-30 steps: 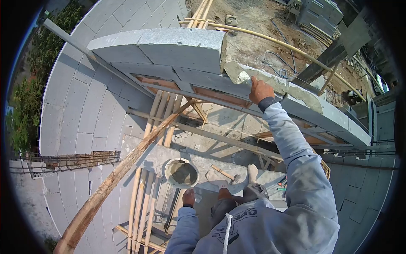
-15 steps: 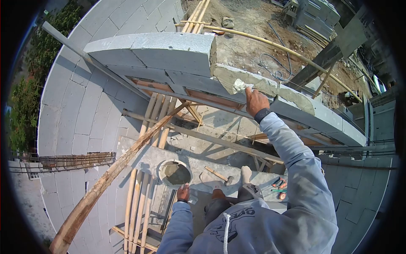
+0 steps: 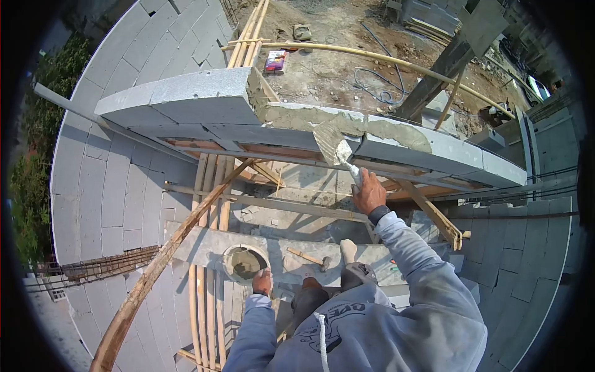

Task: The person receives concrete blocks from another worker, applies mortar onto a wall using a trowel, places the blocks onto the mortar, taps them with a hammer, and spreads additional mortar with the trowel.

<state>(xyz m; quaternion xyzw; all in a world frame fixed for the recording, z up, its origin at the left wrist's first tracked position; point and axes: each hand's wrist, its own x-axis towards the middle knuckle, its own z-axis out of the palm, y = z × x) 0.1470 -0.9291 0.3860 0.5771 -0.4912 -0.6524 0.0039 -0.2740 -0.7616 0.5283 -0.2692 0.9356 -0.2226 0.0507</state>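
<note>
My right hand [image 3: 369,192] is closed round the handle of a trowel [image 3: 330,144], whose mortar-smeared blade lies by the near face of the block wall [image 3: 204,93]. Wet mortar [image 3: 396,133] covers part of the wall's lower top course, to the right of a raised block. Lower down, my left hand [image 3: 263,283] grips the rim of a round bucket [image 3: 228,263] with grey mortar inside. That bucket stands on the plank platform by my feet. A hammer [image 3: 313,258] with a wooden handle lies on the platform to the bucket's right.
A rough wooden pole [image 3: 167,257] slants up on the left, beside bamboo poles [image 3: 209,297]. Below the wall, a timber prop [image 3: 431,214] stands at the right. Beyond it are a bamboo rail [image 3: 372,58], a blue hose [image 3: 379,93] and a colourful bag [image 3: 276,61].
My right hand has drawn down and back from the wall top, bringing the trowel blade into plain view. My left hand stays at the bucket. The camera view has shifted.
</note>
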